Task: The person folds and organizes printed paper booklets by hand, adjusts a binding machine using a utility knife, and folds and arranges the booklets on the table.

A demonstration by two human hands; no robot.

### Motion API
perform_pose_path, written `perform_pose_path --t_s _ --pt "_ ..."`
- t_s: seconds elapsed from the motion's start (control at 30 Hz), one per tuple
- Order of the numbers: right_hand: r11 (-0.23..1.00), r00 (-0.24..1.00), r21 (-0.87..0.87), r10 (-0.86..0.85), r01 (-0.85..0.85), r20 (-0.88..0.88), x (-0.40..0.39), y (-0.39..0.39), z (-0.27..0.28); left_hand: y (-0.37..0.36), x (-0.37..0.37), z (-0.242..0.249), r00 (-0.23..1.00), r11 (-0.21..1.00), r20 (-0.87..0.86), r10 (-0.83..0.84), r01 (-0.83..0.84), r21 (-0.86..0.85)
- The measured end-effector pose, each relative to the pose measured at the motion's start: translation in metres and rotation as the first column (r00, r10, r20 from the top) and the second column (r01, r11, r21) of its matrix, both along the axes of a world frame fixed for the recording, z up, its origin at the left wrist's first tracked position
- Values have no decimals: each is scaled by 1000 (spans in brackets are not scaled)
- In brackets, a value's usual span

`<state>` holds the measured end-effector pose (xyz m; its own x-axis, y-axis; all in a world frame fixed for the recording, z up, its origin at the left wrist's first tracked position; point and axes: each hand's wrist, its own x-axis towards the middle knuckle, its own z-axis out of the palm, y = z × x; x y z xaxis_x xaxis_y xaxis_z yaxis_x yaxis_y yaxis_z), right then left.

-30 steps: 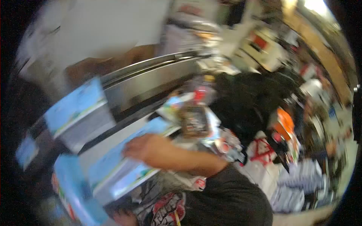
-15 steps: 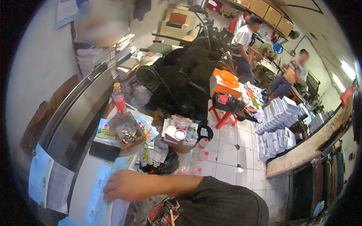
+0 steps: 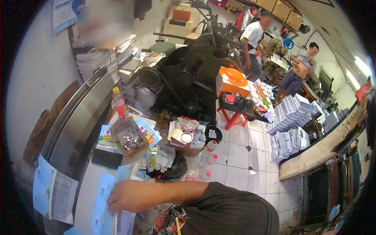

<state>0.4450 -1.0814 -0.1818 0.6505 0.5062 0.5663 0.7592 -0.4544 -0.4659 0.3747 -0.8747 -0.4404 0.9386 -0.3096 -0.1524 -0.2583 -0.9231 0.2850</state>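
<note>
A: What fills the room?

B: A big black press (image 3: 188,78) at the centre, on a white tiled floor (image 3: 239,156). Right of it, stacks of grey booklets (image 3: 290,125) stand on the floor, and two people (image 3: 274,47) work at the far end.

A: And nearer?

B: A steel cutter bed (image 3: 78,121) runs along the left wall, with paper piles (image 3: 98,58) at its far end. A white table (image 3: 84,188) lies below it.

A: What is on the table?

B: A wooden tray (image 3: 129,137) of small bits lies on colourful leaflets (image 3: 147,131), a red bottle (image 3: 119,102) stands behind it, and a black phone (image 3: 107,158) lies flat just beside the tray.

A: The hands?

B: The right hand (image 3: 129,196) lies palm down, fingers spread, pressing flat on a stack of blue-and-white sheets (image 3: 103,207) at the near edge of the table. It grips nothing. One more such sheet (image 3: 51,190) hangs at the left, off the steel bed.

A: The left hand?

B: Out of sight.
</note>
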Motion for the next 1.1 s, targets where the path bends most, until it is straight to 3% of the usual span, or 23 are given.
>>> perform_pose_path --t_s 0.23,0.3,0.43,0.63,0.7,0.77,0.83,0.93,1.1 --pt "999 998 21 -28 26 65 -6 2 2 -22 -10 2 997 997 -29 -71 70 -41" --pt "996 999 -90 8 -11 -36 -10 -2 11 -27 -12 2 996 995 -38 -85 83 -52" --pt "997 1000 -78 14 -13 10 -6 4 9 -29 -15 3 995 994 -50 -91 88 -65" --pt "964 989 -221 137 -147 -62 7 6 8 -47 -8 5 993 992 -71 -90 83 -92" --pt "985 991 -134 99 -111 -91 2 12 5 -48 -5 3 995 993 -70 -78 71 -92" --pt "980 983 -161 91 -117 -162 -1 11 8 -47 -8 3 994 994 -78 -81 75 -84" --pt "995 997 -69 68 -70 -41 2 13 3 -47 -7 4 993 994 -81 -83 76 -83" --pt "995 997 -79 69 -68 19 4 15 0 -47 -8 3 993 993 -84 -89 82 -84" --pt "995 998 -74 67 -67 -2 3 15 -1 -44 -8 3 992 993 -92 -86 78 -89"
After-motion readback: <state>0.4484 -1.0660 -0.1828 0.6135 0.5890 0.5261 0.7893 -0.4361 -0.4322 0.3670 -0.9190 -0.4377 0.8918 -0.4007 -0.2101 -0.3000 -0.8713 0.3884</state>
